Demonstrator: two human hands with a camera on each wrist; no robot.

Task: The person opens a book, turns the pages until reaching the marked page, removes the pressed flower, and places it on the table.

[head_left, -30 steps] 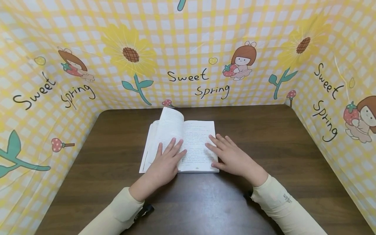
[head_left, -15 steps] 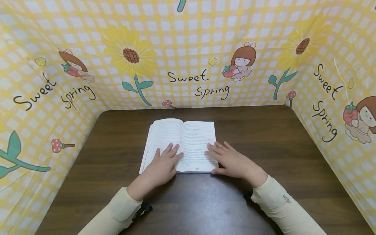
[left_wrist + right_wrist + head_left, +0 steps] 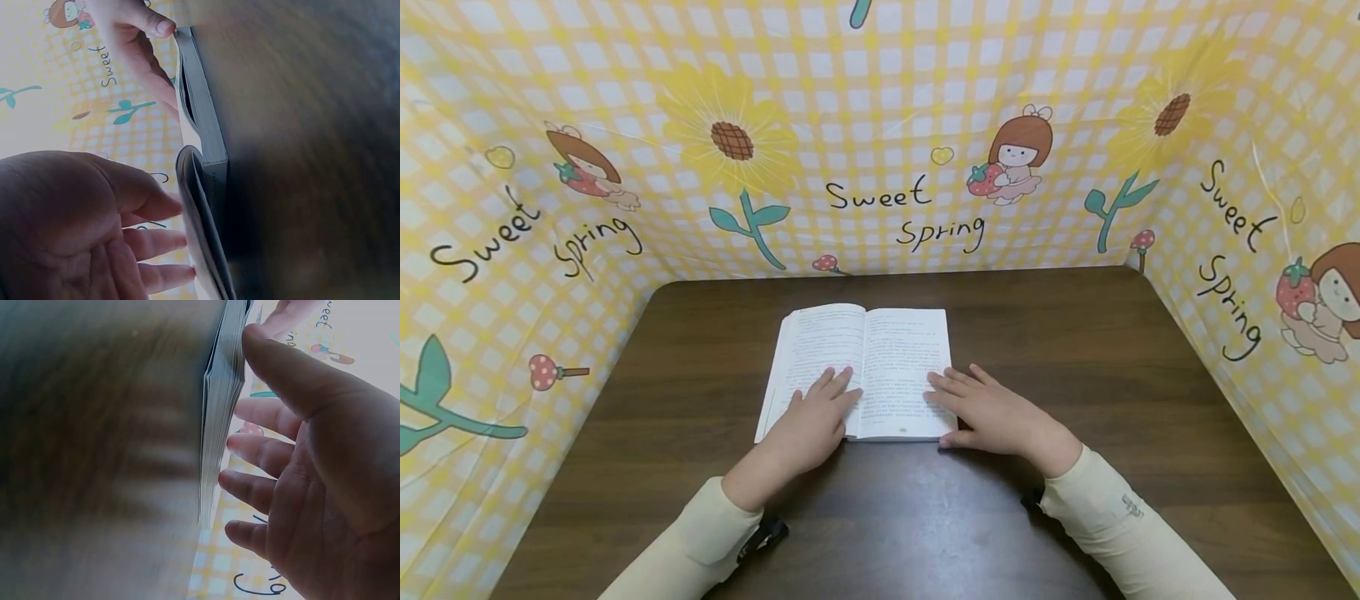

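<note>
An open book (image 3: 898, 350) with printed white pages lies on the dark wooden table. My left hand (image 3: 808, 425) rests on its left page, fingers spread and fairly straight, the thumb near the spine. In the left wrist view those fingertips touch the page, and the left half of the book (image 3: 203, 231) bows up from the table. At the right page's outer edge, my right hand (image 3: 1000, 412) lies with its fingers on the paper and its thumb by the lower corner. The right wrist view shows the thick page block (image 3: 222, 425) beside those extended fingers.
Dark wooden table (image 3: 895, 525) surrounds the book. A yellow checked cloth (image 3: 880, 100) printed with flowers and "Sweet Spring" hangs along the back and both sides. Black straps (image 3: 763, 537) sit under the light sleeves.
A raised page on the left side has come down flat onto the left half. My left hand has slid slightly down and left; the right fingers have settled lower on the page.
</note>
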